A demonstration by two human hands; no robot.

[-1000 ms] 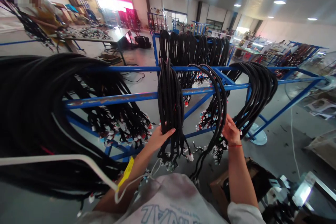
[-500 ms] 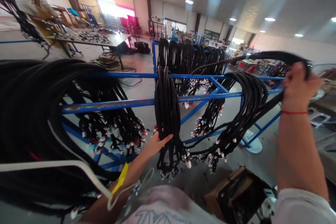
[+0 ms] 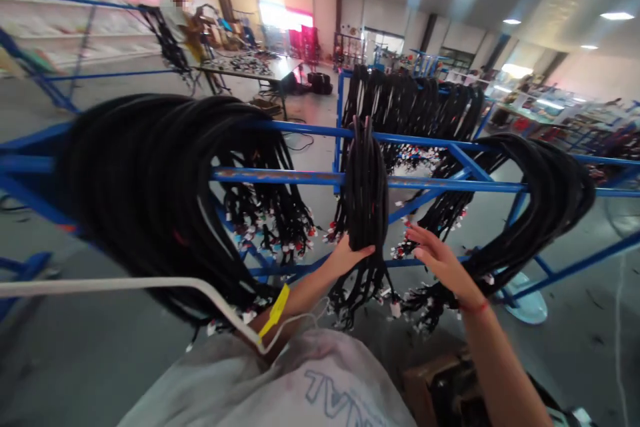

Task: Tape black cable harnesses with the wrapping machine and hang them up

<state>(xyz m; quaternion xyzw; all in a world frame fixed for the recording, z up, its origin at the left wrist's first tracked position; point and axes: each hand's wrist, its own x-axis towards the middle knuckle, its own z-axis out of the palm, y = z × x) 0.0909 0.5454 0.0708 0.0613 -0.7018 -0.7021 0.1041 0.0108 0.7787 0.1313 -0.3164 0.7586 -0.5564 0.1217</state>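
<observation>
**Cable bundle: limp trunk, delicate ends**

Note black cable bundle [image 3: 367, 193] slung over blue rack [image 3: 300, 176], partway along front rail [image 3: 430, 183], between thick left bunch [image 3: 135, 187] and right bunch [image 3: 555, 180]. Gripped low by left hand [image 3: 350, 257], with thumb across the front and fingers hidden behind (squeeze pressure: cannot tell). See right hand [image 3: 435, 260] empty, spread-fingered, near the bundle without touching.

Expect light single strands but noticeable weight all together. Should bend easily, with some spring over the rails; probably smooth enough to slide along them. Treat white connectors [image 3: 395, 309] at the lower ends as the fragile part, likely to snag on neighbours. Best to take hold around the trunk, below the front rail and above the split into thin tails. Avoid tugging by the plugs.
</observation>
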